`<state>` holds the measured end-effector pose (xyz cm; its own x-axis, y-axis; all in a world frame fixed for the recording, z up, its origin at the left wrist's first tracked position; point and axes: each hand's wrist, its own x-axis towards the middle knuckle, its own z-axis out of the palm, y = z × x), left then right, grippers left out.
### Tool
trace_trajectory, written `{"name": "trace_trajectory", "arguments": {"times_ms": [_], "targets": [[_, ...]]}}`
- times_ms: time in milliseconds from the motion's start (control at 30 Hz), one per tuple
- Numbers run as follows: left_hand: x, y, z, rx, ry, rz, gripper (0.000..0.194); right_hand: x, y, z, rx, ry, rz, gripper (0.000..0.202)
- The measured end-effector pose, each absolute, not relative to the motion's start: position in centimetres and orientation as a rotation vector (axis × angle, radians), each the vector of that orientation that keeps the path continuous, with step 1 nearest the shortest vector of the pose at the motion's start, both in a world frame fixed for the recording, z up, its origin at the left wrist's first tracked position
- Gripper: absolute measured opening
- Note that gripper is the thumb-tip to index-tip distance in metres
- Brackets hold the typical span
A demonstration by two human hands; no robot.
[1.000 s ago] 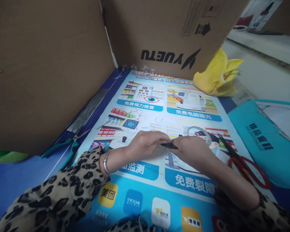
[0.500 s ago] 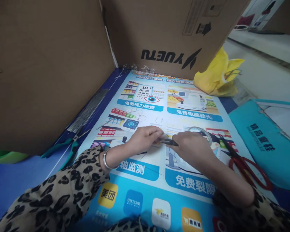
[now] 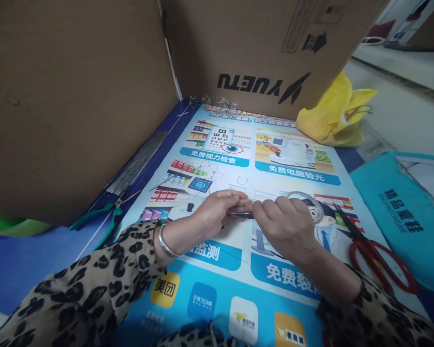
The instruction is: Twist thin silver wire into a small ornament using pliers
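Note:
My right hand point(image 3: 287, 224) is wrapped round dark, narrow-nosed pliers point(image 3: 241, 214), whose jaws point left. My left hand point(image 3: 217, 209) is closed at the jaws, thumb and fingers pinched; what lies between them is hidden. Both hands are just above a printed poster point(image 3: 244, 241). A small U-shaped piece of wire point(image 3: 242, 180) lies beyond them. Thin bent wires point(image 3: 210, 171) rest farther left. Close behind my right hand is a pale ring-shaped coil point(image 3: 321, 205).
Teal-handled pliers point(image 3: 114, 214) and a bundle of straight wires point(image 3: 139, 161) lie left. Red-handled scissors point(image 3: 381, 262) and a turquoise box point(image 3: 405, 212) are right. Cardboard point(image 3: 260, 53) walls the back and left. A yellow bag point(image 3: 329, 118) stands back right; small wire pieces point(image 3: 224, 103) lie behind.
The pliers have shifted slightly left and their jaws now overlap my left fingers. My right hand has rolled so its knuckles face up more. The whole view has shifted slightly.

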<state>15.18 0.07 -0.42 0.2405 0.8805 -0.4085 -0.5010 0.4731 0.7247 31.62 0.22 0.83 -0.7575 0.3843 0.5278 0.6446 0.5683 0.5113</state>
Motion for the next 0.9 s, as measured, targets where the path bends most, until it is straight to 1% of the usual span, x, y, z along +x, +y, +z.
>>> {"name": "trace_trajectory", "arguments": {"times_ms": [567,900], "targets": [[15.85,-0.64,-0.71,0.502,0.899,1.025,0.013,31.38,0.52,0.32,-0.801,-2.444,-1.02,0.017],[15.82,-0.57,-0.67,0.509,0.9,0.996,0.014,31.4,0.59,0.27,-0.815,-2.469,-0.97,0.02]]}}
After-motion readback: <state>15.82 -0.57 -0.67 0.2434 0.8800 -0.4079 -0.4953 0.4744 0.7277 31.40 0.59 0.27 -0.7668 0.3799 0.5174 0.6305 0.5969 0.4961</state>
